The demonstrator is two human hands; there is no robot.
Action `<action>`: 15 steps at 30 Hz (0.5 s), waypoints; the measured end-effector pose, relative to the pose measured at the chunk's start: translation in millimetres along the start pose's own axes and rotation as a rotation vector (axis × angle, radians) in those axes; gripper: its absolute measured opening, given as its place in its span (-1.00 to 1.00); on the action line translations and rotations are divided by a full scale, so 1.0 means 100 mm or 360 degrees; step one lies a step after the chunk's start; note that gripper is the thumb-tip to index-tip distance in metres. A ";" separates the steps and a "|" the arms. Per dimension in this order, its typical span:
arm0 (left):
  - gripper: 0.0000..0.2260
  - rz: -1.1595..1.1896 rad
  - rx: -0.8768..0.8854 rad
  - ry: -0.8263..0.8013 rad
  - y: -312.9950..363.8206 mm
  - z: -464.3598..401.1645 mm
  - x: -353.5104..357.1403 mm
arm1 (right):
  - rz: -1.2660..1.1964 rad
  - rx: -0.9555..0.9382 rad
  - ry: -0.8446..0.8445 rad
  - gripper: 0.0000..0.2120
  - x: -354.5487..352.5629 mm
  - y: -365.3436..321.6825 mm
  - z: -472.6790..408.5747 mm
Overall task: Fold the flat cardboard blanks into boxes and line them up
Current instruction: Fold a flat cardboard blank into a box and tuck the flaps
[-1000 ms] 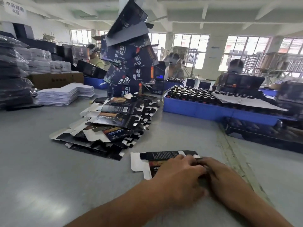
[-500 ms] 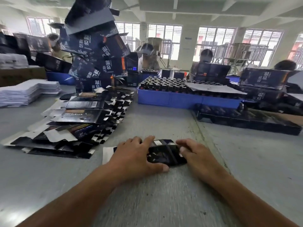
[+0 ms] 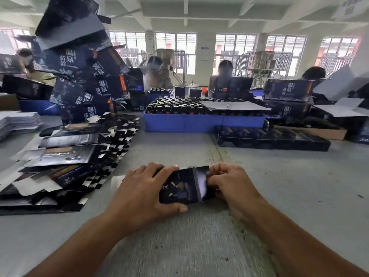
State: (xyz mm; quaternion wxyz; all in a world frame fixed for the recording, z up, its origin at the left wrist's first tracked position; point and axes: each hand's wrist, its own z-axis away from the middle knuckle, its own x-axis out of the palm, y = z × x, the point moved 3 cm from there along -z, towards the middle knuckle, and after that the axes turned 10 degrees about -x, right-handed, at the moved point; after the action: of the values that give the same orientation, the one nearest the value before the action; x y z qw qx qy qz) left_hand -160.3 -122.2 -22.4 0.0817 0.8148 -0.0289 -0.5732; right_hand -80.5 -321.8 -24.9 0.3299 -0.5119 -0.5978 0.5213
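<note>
Looking across my grey table [image 3: 299,196] first: it fills the view. At 10 o'clock a slanted heap of flat blanks [image 3: 65,156] lies fanned out, and behind it, at 11 o'clock, a leaning tower of folded dark boxes [image 3: 83,76] rises. At 12 o'clock sits a blue tray [image 3: 199,122] packed with dark bottles [image 3: 179,106], a sheet of paper [image 3: 233,105] over its right part. At 2 o'clock a low row of dark boxes [image 3: 273,137] rests on the table. Dead centre, near me, is the box in work [image 3: 183,186], partly formed, lying on the table. My left hand [image 3: 139,194] clamps it, fingers over the top, thumb under the near edge. My right hand [image 3: 233,182] pinches its right end flap with curled fingers.
</note>
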 end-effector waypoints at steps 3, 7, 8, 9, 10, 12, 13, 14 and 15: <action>-0.06 0.0023 0.0054 0.0027 0.02 0.01 -0.04 | -0.0002 0.0024 -0.0139 -0.79 0.01 0.00 0.00; -0.07 0.0088 0.0107 0.0036 0.05 0.04 -0.07 | -0.0146 0.0097 -0.0288 -0.67 0.02 -0.01 -0.01; -0.07 0.0109 0.0118 0.0027 0.06 0.05 -0.07 | -0.0179 0.0105 -0.0277 -0.64 0.01 -0.01 -0.02; -0.06 0.0131 0.0128 0.0016 0.07 0.05 -0.07 | -0.0209 0.0107 -0.0246 -0.61 0.00 -0.01 -0.02; -0.04 0.0148 0.0139 -0.0003 0.09 0.05 -0.07 | -0.0224 0.0093 -0.0211 -0.59 0.00 -0.01 -0.03; 0.00 0.0146 0.0161 -0.0053 0.14 0.02 -0.05 | -0.0197 0.0017 -0.0148 -0.58 -0.01 -0.04 -0.03; 0.01 0.0128 0.0175 -0.0068 0.17 0.01 -0.04 | -0.0172 -0.0030 -0.0117 -0.60 -0.02 -0.05 -0.03; 0.02 0.0107 0.0186 -0.0073 0.21 -0.01 -0.02 | -0.0143 -0.0078 -0.0086 -0.61 -0.02 -0.07 -0.02; 0.03 0.0089 0.0187 -0.0070 0.24 -0.04 -0.01 | -0.0112 -0.0127 -0.0060 -0.62 -0.03 -0.09 -0.02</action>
State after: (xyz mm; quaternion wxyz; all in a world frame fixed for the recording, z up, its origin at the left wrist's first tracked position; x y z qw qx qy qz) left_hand -156.1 -145.6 -16.5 0.0489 0.8043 -0.0871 -0.5858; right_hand -80.6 -323.2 -15.9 0.3161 -0.4934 -0.6418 0.4947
